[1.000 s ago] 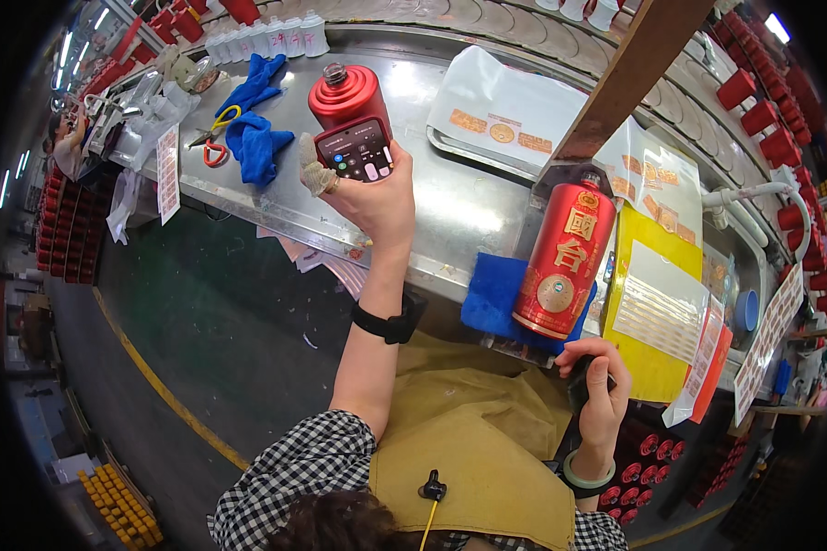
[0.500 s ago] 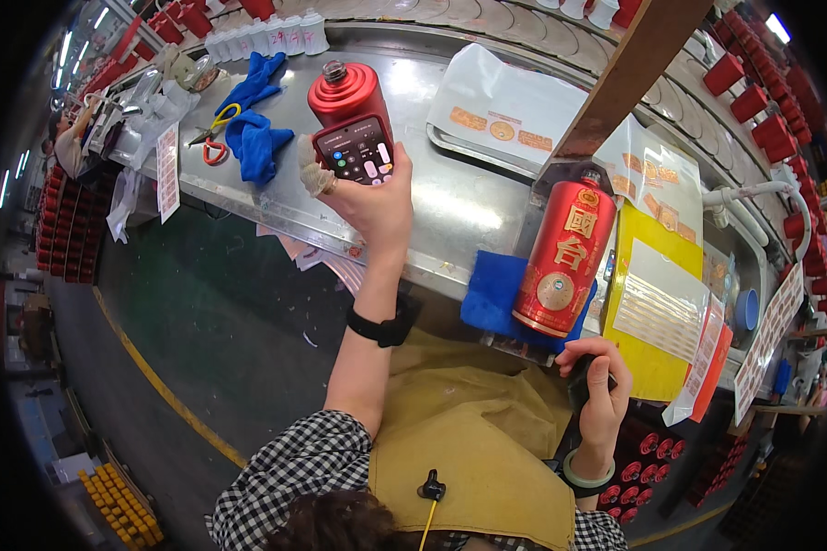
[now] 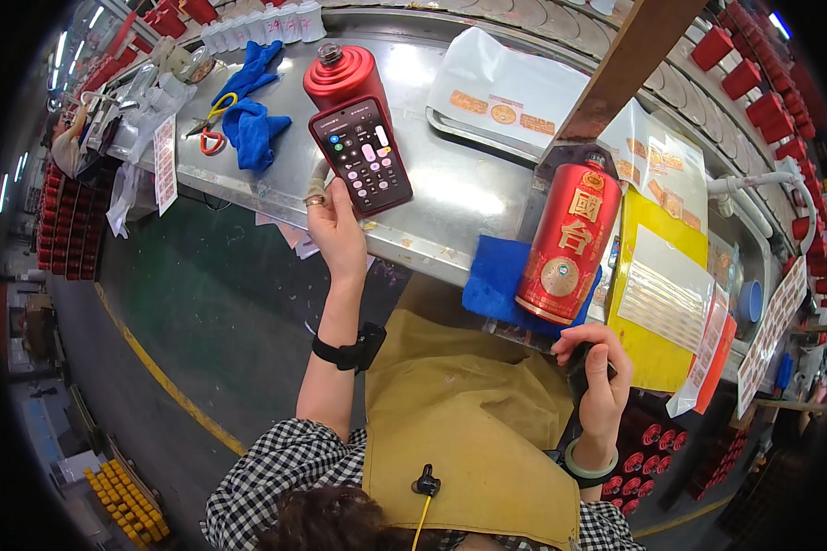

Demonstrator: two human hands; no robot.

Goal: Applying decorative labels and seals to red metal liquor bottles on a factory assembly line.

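A dark-framed smartphone [image 3: 362, 156] with a lit screen stands tilted against a red bottle [image 3: 342, 77] on the metal bench. My left hand [image 3: 338, 234] pinches its lower left edge, thumb on the near side. A beige covering shows on one finger, partly behind the phone. To the right, a second red bottle [image 3: 568, 243] with gold markings lies on a blue cloth [image 3: 492, 280]. Just below that bottle my right hand [image 3: 602, 381] is curled round a black object [image 3: 579, 375], mostly hidden by the fingers.
Blue cloths [image 3: 255, 133] and yellow-and-red-handled scissors [image 3: 213, 124] lie at the left. White small bottles [image 3: 266, 25] line the back. A wooden post [image 3: 629, 69] rises near the right bottle. Beside it are label sheets [image 3: 666, 294] on a yellow board [image 3: 648, 354].
My left hand has slid from across the phone's base to its lower left edge. More of the screen shows, and the phone sits lower. My right hand stays almost still.
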